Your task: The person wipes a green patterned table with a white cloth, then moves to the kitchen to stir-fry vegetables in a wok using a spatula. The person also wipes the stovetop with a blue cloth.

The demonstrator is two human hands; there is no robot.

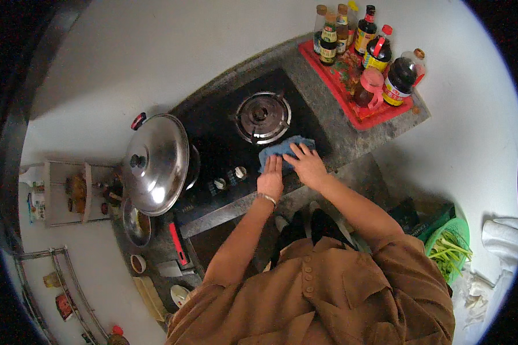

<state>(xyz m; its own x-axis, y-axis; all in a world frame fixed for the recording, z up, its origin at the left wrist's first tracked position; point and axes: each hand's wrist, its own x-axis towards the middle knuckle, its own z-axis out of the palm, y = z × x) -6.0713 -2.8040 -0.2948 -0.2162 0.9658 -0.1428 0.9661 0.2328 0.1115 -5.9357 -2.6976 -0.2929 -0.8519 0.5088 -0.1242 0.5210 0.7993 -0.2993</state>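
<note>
A blue cloth (285,148) lies on the black gas cooktop (224,151), just on my side of the round burner (263,116). My left hand (271,183) presses flat on the cloth's left part, fingers together, a bracelet on the wrist. On its right part rests my right hand (307,168), fingers somewhat spread. Neither hand is closed around the cloth. Two control knobs (240,172) are left of my left hand. A large pan with a domed metal lid (157,168) covers the cooktop's left side.
At the upper right, a red tray (362,123) holds several sauce bottles. Along the left counter are a shallow pan (137,224), a small bowl (138,263), a cleaver (170,269) and a red-handled object (178,243). A green basket (459,228) of leafy vegetables stands at the lower right.
</note>
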